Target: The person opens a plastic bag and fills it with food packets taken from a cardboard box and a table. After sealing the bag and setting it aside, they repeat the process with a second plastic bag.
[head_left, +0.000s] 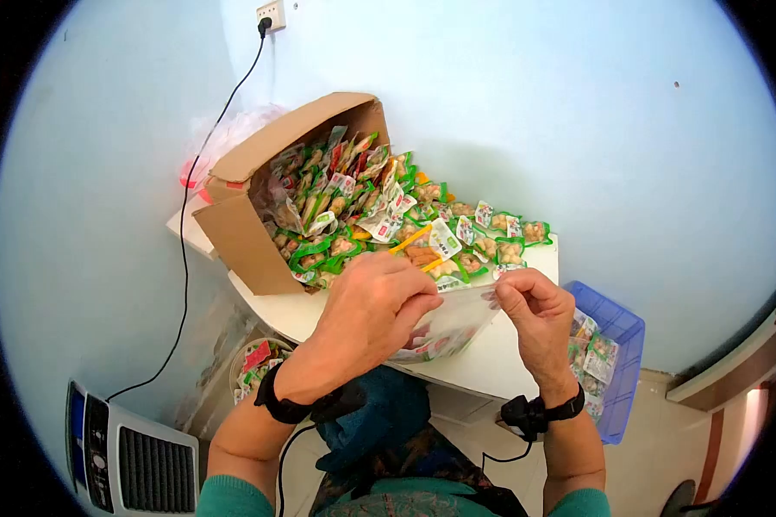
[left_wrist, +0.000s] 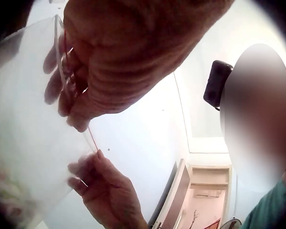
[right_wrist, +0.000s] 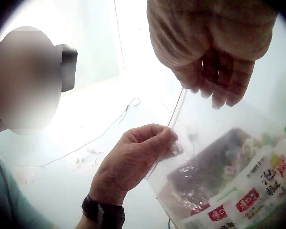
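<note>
A clear plastic bag (head_left: 457,323) with a red line along its top edge hangs between both hands, small printed packets (right_wrist: 248,200) showing in its lower part. My left hand (head_left: 366,314) pinches the top edge at one side, thumb against fingers. At the other end of that edge, my right hand (head_left: 539,323) pinches it between thumb and fingertips. In the left wrist view the left hand (left_wrist: 128,57) is close to the camera, and the right hand (left_wrist: 109,193) is below it on the same edge. Bagged contents look blurred there.
Behind the hands, a cardboard box (head_left: 246,246) lies on its side, green-edged packets (head_left: 422,194) spilling onto the white table (head_left: 526,345). A blue basket (head_left: 634,345) with packets stands right. Lower left are a bin of packets (head_left: 259,358) and a grey appliance (head_left: 155,465).
</note>
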The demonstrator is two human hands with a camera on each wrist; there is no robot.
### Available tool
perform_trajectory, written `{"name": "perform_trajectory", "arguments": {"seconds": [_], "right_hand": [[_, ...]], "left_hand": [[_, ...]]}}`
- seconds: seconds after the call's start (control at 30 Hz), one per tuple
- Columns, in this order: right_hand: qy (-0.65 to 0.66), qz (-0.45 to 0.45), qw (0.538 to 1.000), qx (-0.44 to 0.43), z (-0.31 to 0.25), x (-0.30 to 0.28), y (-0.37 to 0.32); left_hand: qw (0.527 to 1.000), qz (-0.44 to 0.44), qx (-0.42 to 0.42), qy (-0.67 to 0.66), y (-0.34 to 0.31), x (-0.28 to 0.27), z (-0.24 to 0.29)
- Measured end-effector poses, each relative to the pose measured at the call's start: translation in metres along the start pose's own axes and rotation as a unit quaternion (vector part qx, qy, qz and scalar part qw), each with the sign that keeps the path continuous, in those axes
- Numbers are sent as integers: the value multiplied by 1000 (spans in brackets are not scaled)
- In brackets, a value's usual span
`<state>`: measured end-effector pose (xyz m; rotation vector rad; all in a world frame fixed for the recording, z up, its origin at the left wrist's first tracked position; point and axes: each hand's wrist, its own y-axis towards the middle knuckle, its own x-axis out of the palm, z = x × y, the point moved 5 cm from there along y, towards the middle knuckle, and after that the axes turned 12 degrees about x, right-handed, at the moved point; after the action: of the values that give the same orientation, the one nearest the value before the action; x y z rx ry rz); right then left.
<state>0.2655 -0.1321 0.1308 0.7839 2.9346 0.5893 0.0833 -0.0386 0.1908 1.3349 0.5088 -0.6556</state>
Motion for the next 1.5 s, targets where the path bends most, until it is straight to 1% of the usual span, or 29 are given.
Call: {"name": "perform_trajectory", "arguments": {"seconds": [0.07, 0.17, 0.23, 0.27, 0.3, 0.43, 0.47, 0.5, 0.57, 0.67, 0.73, 0.83, 0.87, 0.93, 1.03, 1.1, 1.17, 1.23, 1.33, 1.43, 1.5], "right_hand": [[-4, -6, 1000, 5, 1, -2, -2], [12, -14, 1000, -8, 4, 0, -4], [23, -14, 1000, -13, -4, 8, -6], [16, -32, 999, -12, -2, 10, -7], [-20, -39, 998, -35, 3, 7, -8], [38, -44, 998, -9, 3, 10, -17], [42, -44, 998, -9, 1, 11, -20], [73, -55, 996, 3, 4, 12, -22], [54, -102, 993, 20, 16, 11, -24], [-6, -129, 991, 44, 23, 10, -29], [-36, -135, 987, 73, 42, 10, -35], [-68, -144, 979, 126, 62, 10, -48], [-72, -147, 977, 136, 65, 11, -52], [-64, -150, 975, 152, 70, 13, -57], [-93, -135, 975, 150, 78, 10, -59], [-79, -129, 972, 179, 82, 8, -59], [-54, -120, 972, 195, 86, 9, -60], [-25, -96, 975, 198, 86, 8, -61], [-22, -89, 977, 194, 82, 6, -60], [-147, -118, 976, 113, 83, 5, -57], [-215, -99, 970, 52, 74, 5, -52]], "left_hand": [[999, 32, 8, -10, 0, -2, 4], [1000, 13, 2, 10, -2, -1, 8], [1000, 18, 10, 17, -3, -4, 13], [1000, 18, 19, 16, -2, -4, 16], [1000, 10, 13, 18, -2, -3, 18], [1000, -21, -16, -2, -6, -2, 28], [999, -25, -28, -10, -8, 0, 29], [999, -17, -30, -13, -9, 1, 30], [999, 3, -43, -10, -11, 0, 31], [997, -18, -67, -33, -12, 2, 31], [996, -25, -75, -43, -13, 5, 29], [996, -11, -67, -52, -11, 7, 22], [993, -26, -98, -56, -9, 8, 18], [989, -50, -106, -85, -7, 14, 0], [979, -87, -132, -127, -9, 29, -32], [967, -123, -157, -158, -9, 38, -53], [931, -185, -244, -198, -16, 51, -77], [904, -182, -283, -262, -19, 62, -88], [831, -157, -365, -390, -38, 88, -108], [777, -150, -360, -493, -51, 105, -118], [756, -160, -358, -523, -60, 114, -122]]}}
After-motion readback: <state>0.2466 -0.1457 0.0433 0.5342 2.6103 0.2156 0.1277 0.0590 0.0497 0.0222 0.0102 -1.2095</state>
